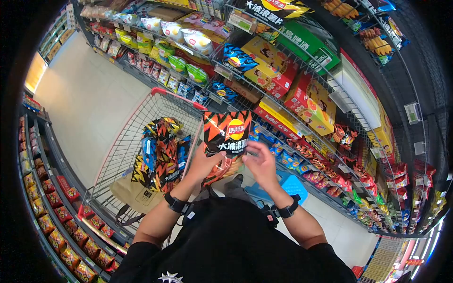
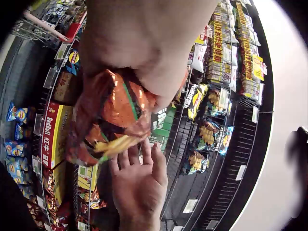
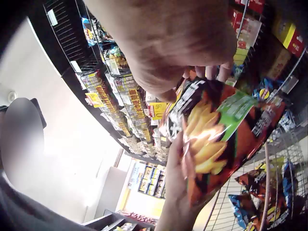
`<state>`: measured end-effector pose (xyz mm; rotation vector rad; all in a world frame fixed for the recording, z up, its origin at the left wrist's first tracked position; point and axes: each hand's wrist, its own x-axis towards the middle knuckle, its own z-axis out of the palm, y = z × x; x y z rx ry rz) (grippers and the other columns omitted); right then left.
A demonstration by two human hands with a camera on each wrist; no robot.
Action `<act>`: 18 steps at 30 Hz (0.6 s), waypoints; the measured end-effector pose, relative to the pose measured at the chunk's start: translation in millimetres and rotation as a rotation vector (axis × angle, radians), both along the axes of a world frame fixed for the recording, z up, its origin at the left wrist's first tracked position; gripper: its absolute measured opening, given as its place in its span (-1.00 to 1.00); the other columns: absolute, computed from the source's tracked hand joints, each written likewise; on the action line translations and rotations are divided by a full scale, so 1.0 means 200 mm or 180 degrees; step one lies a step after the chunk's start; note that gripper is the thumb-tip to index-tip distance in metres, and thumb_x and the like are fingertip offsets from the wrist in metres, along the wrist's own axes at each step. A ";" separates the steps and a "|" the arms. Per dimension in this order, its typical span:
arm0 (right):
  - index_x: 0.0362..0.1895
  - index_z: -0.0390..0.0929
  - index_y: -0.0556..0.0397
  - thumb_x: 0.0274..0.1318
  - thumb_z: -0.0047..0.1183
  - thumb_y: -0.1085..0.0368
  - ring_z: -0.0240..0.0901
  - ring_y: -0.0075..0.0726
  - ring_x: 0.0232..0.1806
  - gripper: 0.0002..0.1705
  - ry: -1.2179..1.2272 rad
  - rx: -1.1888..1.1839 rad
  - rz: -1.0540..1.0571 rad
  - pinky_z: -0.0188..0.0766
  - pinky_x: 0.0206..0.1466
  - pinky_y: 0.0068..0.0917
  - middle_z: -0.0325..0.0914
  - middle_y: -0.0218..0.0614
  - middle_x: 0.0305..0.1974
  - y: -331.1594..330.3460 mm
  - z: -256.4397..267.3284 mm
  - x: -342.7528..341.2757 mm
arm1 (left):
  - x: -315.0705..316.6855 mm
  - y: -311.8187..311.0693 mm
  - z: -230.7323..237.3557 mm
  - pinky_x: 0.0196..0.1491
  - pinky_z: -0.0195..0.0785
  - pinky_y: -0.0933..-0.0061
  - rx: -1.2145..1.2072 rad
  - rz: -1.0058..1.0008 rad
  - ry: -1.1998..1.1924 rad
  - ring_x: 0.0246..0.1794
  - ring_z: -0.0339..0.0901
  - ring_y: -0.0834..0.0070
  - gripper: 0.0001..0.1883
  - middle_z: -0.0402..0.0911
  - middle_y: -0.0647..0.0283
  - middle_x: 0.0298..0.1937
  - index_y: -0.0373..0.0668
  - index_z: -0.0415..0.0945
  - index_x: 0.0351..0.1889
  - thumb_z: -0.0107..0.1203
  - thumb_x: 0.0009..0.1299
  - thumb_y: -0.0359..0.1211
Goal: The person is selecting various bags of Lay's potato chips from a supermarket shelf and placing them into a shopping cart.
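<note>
A red and black chip bag (image 1: 227,134) is held upright in front of the chest; its front with yellow chips (image 3: 204,139) shows in the right wrist view. The left hand (image 1: 204,165) grips its left side, thumb across the front. At the bag's right edge is the right hand (image 1: 259,162), fingers slightly bent; in the left wrist view this hand (image 2: 139,187) has its palm up and fingers spread beside the bag (image 2: 115,113). Whether its fingertips touch the bag cannot be told.
A shopping cart (image 1: 98,175) stands at the left, holding several chip bags (image 1: 163,158) and a tan bag (image 1: 134,193). Stocked shelves (image 1: 283,101) run along the right, with a blue stool (image 1: 288,184) below. Another low shelf (image 1: 56,212) curves along the left.
</note>
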<state>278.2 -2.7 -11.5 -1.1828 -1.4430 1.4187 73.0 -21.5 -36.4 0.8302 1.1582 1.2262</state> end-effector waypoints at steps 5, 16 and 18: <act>0.28 0.18 0.16 0.18 0.14 0.33 0.34 -0.38 0.16 -0.37 0.0619 -0.0606 0.0105 0.26 0.27 -0.36 0.38 -0.24 0.18 0.05 0.06 0.02 | -0.03 -0.04 -0.01 0.06 0.40 0.45 -0.0663 -0.0503 -0.1383 -0.03 0.54 0.50 -0.57 0.56 0.18 0.01 -0.30 0.32 0.17 0.10 0.37 -0.36; 0.14 0.37 0.22 0.28 0.07 0.11 0.48 -0.39 0.01 -0.49 0.0644 -0.2053 0.0154 0.43 0.09 -0.42 0.51 -0.22 0.04 0.01 -0.19 -0.10 | -0.12 -0.11 -0.16 -0.13 0.41 0.58 -0.0899 -0.0529 -0.0472 -0.20 0.53 0.61 -0.49 0.57 0.22 -0.11 -0.35 0.31 0.16 0.08 0.42 -0.15; 0.14 0.37 0.22 0.28 0.06 0.11 0.49 -0.38 0.00 -0.49 0.0671 -0.2142 0.0233 0.44 0.08 -0.42 0.51 -0.22 0.05 -0.01 -0.22 -0.14 | -0.15 -0.14 -0.15 -0.11 0.41 0.58 -0.1051 -0.0460 -0.0407 -0.17 0.53 0.60 -0.47 0.57 0.23 -0.07 -0.33 0.29 0.19 0.15 0.37 -0.22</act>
